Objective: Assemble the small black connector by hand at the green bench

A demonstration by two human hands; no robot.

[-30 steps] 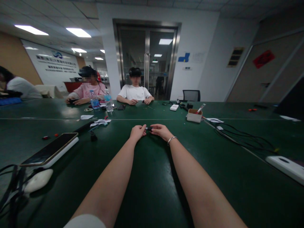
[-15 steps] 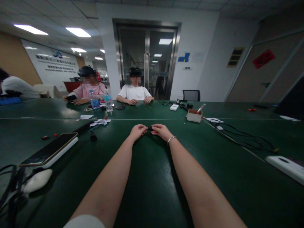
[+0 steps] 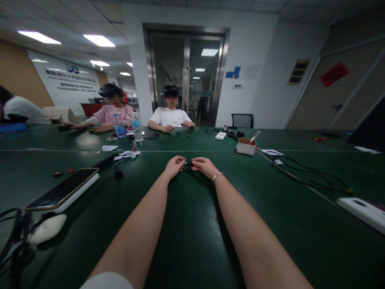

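Observation:
Between my fingertips, over the middle of the dark green table (image 3: pixel 192 224), is a small black object (image 3: pixel 189 163) too small to identify. My left hand (image 3: pixel 174 167) pinches its left end, where a short greyish tip shows. My right hand (image 3: pixel 204 166), with a silver bangle on the wrist, is closed on its right end. The fingers hide most of the object, and its ends cannot be made out. A small black brush-like piece (image 3: pixel 118 172) stands on the table to the left of my hands.
At left lie a phone (image 3: pixel 66 188) on a white block and a white rounded item (image 3: pixel 48 229) with black straps. Two water bottles (image 3: pixel 137 127) stand further back. To the right are a small box (image 3: pixel 246 147), black cables (image 3: pixel 313 174) and a white device (image 3: pixel 361 214). Two people sit opposite.
My hands stay nearly in place, with slightly more of the black object showing between them. Across the table, the person in pink has moved an arm outward to the left.

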